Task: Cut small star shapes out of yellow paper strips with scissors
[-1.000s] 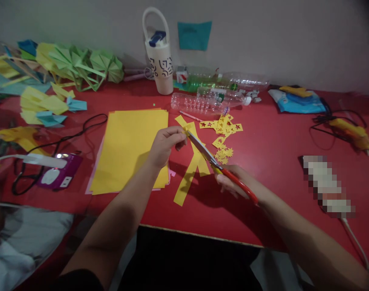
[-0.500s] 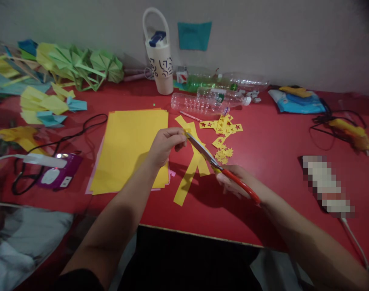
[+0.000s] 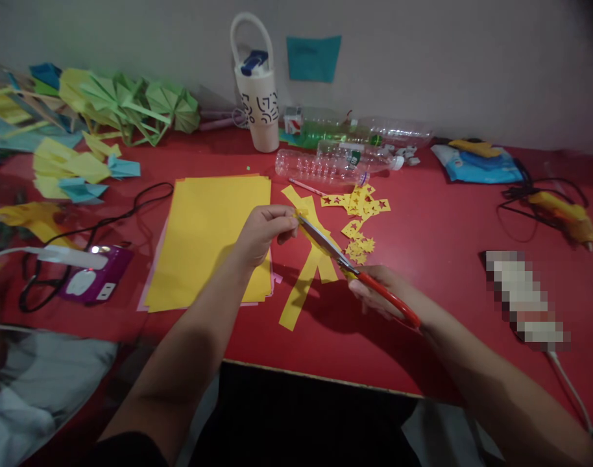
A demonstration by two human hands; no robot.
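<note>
My left hand pinches a small piece of yellow paper, mostly covered by the fingers. Red-handled scissors are in my right hand, their blades pointing up and left with the tips at that paper. Under the blades, several yellow paper strips lie crossed on the red table. Just beyond my right hand are a small heap of yellow paper stars and yellow strips with star-shaped holes. A stack of yellow sheets lies beneath my left forearm.
Clear plastic bottles and a white tumbler stand or lie along the wall. Glue guns, a wipes pack and a pixelated object are at right. Folded paper shapes and a purple power adapter occupy the left.
Both hands stay almost in place. My left hand and the scissors have shifted only very slightly; the things on the table lie as before.
</note>
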